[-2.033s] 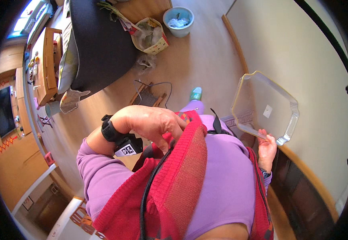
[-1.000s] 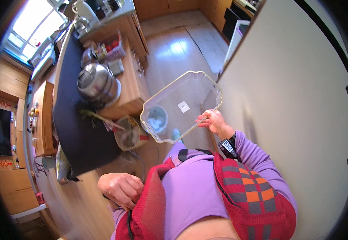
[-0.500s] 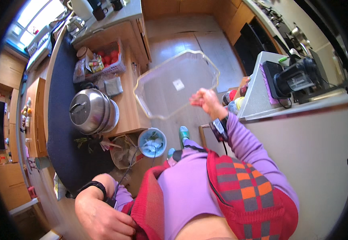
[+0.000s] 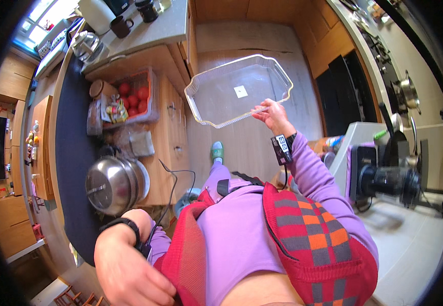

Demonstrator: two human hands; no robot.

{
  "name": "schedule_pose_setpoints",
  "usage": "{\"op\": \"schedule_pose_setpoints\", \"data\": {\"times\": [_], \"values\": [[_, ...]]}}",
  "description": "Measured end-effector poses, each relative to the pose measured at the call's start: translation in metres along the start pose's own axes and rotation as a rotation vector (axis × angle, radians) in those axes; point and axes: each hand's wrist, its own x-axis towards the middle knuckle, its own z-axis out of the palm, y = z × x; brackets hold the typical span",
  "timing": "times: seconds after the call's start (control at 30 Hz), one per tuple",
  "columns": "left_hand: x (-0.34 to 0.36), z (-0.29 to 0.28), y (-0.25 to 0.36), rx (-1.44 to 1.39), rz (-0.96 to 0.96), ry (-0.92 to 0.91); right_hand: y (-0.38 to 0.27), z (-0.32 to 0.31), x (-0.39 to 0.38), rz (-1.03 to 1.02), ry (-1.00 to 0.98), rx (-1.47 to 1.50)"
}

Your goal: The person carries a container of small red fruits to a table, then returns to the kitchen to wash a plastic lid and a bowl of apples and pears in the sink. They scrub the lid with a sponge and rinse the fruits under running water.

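Note:
A clear plastic tray with a scalloped gold rim and a white label hangs over the kitchen floor. My right hand grips its near right edge between thumb and fingers, and the tray is slightly tilted. My left hand hangs low at the left, beside the hem of my red cardigan. Its back faces up; the fingers bend downward and are smeared by motion, so whether they hold anything cannot be made out.
On the left counter stand a steel lidded pot, a basket of red fruit and a glass teapot. A dark mug is behind them. To the right, a black appliance sits on a pale worktop. A cable loops near my waist.
I have stepped forward, so the counters have shifted toward me and the blue bin is mostly covered by my body. The tray, still in my right hand, now sits slightly farther right and higher in view.

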Motion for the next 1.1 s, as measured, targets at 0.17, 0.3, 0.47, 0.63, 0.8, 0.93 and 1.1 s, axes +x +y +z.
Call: {"op": "schedule_pose_setpoints", "data": {"times": [0.17,0.3,0.47,0.63,0.8,0.93,1.1], "values": [[-0.073,-0.122,-0.069,-0.239,-0.144,0.159,-0.063,0.011,0.068,-0.037,0.024,0.063],[-0.120,-0.200,-0.121,-0.295,-0.483,0.106,-0.118,-0.002,0.111,-0.139,0.050,0.077],[-0.154,-0.263,-0.205,-0.538,-0.706,0.227,-0.176,-0.031,0.174,-0.126,0.160,0.080],[-0.150,-0.375,-0.298,-0.386,-0.676,0.287,-0.248,-0.057,0.264,-0.062,0.178,0.094],[-0.125,-0.484,-0.381,-0.284,-0.645,0.168,-0.353,-0.075,0.355,-0.029,0.145,0.037],[-0.128,-0.558,-0.432,-0.278,-0.632,0.323,-0.428,-0.069,0.416,-0.095,0.124,-0.014],[-0.161,-0.672,-0.504,-0.265,-0.977,0.756,-0.502,-0.042,0.505,-0.066,0.048,-0.044]]}}
